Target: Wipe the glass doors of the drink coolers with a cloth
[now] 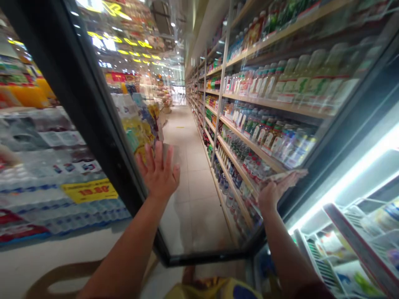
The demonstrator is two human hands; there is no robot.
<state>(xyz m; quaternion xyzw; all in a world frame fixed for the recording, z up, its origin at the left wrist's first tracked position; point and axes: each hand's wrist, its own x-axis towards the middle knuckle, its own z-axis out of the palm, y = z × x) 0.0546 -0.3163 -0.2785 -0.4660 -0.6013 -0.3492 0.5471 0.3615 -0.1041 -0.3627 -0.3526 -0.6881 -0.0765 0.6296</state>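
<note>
A glass cooler door (212, 258) with a black frame stands swung out in front of me. Flat against its pane, near the left frame bar, my left hand (160, 174) has its fingers spread. My right hand (277, 189) is at the pane's right side, next to the frame, with fingers stretched out flat. A pale, thin patch shows along the upper edge of that hand; whether it is a cloth or a reflection in the glass I cannot tell. Neither hand visibly grips anything.
Lit cooler shelves (352, 245) with packaged goods are at the lower right. Bottle packs (71, 162) with a yellow price sign (90, 191) are stacked on the left. Through the glass appear a tiled aisle (187, 149) and bottle shelves (258, 99). Something yellow and blue (215, 288) lies below the door.
</note>
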